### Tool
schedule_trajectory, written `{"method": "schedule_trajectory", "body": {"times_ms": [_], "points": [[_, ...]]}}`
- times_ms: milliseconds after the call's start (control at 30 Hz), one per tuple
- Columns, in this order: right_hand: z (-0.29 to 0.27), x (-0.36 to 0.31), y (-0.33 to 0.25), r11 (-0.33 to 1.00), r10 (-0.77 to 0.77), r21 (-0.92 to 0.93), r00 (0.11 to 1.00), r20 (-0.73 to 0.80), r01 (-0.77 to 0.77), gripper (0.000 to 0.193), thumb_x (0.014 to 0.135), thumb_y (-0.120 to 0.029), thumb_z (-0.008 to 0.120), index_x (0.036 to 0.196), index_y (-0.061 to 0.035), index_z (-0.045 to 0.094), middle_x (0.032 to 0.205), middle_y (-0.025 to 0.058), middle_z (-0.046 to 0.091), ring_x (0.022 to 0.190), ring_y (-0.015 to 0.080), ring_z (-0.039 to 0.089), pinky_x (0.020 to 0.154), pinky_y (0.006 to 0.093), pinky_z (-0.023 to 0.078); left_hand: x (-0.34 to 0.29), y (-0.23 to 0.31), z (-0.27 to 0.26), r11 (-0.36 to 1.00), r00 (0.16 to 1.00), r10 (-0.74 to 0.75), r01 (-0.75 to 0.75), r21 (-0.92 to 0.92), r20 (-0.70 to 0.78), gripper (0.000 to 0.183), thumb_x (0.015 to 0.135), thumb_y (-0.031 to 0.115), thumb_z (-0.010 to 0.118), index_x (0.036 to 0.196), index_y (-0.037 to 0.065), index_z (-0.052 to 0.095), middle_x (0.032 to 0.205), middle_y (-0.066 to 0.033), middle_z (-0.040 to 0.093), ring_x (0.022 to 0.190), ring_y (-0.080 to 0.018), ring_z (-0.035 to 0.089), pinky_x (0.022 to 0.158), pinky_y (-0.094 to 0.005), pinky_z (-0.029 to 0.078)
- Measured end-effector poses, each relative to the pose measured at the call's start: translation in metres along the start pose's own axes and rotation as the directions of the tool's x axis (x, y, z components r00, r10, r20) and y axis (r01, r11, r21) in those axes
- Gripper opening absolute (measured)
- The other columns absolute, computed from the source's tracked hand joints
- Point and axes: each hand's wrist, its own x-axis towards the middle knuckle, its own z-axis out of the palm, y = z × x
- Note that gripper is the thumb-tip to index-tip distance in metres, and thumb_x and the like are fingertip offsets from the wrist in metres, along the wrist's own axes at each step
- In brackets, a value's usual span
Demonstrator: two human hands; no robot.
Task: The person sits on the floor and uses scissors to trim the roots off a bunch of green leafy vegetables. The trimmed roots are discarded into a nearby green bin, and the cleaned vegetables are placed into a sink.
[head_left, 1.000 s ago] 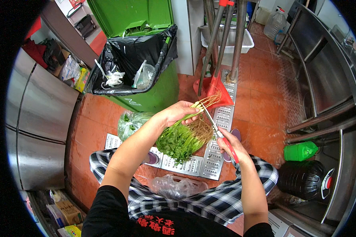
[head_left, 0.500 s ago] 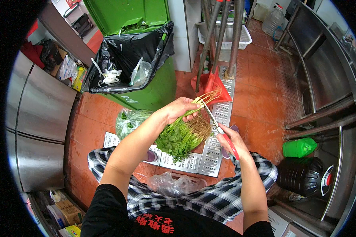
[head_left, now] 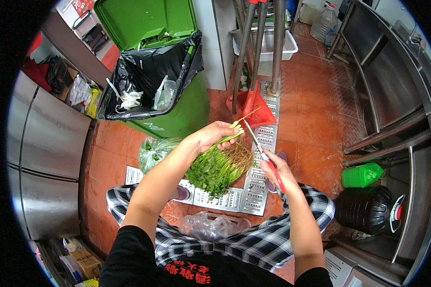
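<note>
Roots [head_left: 252, 114] are fewer now past your left fingers [head_left: 228, 131], closed on stems [head_left: 238, 126]; right fingers [head_left: 277, 160] grip scissors [head_left: 252, 136]; handful looks nearly trimmed.

Bright, even light; fisheye-bent edges

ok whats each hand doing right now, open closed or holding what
Left hand: closed around a bunch of green stems.
Right hand: holding red-handled scissors by the handles.
</note>
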Motion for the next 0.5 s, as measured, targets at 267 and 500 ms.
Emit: {"method": "schedule_trajectory", "body": {"times_ms": [267,500], "points": [[-0.014,-0.007,0.001,0.989,-0.116,-0.087,0.991,0.061,0.121,0.067,0.084,-0.043,0.064,0.132,-0.0008,0.044,0.131,0.0203,0.049,0.124,0.0272,0.044,0.103,0.0344,0.033,0.0,0.009,0.001,0.993,0.99,-0.082,0.071,0.097,0.113,0.024,0.092,0.022,0.055,0.106,0.004,0.062,0.069,0.0016,0.053,0.047,-0.004,0.042,0.039,-0.0164,0.029],[-0.022,-0.01,0.002,0.99,-0.099,-0.092,0.993,0.067,0.105,0.068,0.083,-0.043,0.065,0.132,-0.0009,0.044,0.13,0.0204,0.049,0.124,0.0265,0.044,0.102,0.0343,0.034,0.01,0.012,0.012,0.986,0.985,-0.128,0.114,0.121,0.119,0.02,0.092,0.022,0.055,0.099,0.004,0.061,0.068,0.0011,0.054,0.045,-0.0041,0.043,0.038,-0.0162,0.029]]}}
